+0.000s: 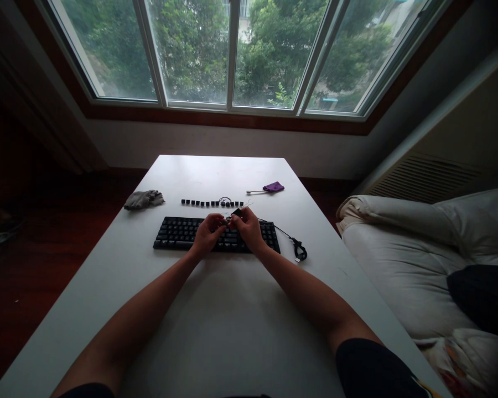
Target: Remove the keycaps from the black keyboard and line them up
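A black keyboard point(176, 232) lies across the white table, under both my hands. My left hand point(207, 233) is above its middle with the fingers pinched; what they hold is too small to make out. Close beside it, my right hand point(249, 228) grips a small black piece point(236, 212) between thumb and fingers. Thin wires stick out near that piece. Behind the keyboard, several small black keycaps point(197, 203) stand in a row, and a thin dark loop point(225, 200) lies by the row's right part.
On the white table point(232, 320) lie a crumpled grey cloth point(144, 199) at left and a purple pouch point(274, 187) beside a thin white stick point(255, 192) at back right. The keyboard's coiled cable point(299, 250) rests at right. A pale sofa point(402, 254) stands beyond the right edge.
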### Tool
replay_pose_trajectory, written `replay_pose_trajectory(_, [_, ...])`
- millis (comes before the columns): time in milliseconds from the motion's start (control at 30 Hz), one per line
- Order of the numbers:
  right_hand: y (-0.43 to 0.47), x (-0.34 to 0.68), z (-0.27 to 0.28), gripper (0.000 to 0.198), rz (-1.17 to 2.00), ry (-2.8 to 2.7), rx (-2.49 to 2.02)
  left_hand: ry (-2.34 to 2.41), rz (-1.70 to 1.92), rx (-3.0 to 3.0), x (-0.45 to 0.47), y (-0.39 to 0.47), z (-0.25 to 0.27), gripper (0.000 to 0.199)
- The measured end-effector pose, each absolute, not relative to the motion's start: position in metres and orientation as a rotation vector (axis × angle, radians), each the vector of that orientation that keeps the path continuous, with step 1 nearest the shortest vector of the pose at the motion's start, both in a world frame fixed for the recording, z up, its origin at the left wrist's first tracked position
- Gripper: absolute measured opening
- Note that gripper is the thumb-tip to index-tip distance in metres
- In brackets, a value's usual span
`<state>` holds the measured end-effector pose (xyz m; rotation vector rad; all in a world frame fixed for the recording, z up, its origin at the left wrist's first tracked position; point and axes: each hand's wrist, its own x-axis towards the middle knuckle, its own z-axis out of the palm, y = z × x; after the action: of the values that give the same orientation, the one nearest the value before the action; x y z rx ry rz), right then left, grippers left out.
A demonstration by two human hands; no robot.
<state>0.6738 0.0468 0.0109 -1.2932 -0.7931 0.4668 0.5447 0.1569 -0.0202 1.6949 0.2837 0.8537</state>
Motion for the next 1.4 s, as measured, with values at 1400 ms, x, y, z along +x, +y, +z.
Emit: replay_pose_trajectory(1400, [0.047,0.680,0.002,0.025,0.574,-1.018,-1.310,0.422,0.922,1.438,0.545,0.148,-0.005,0.030])
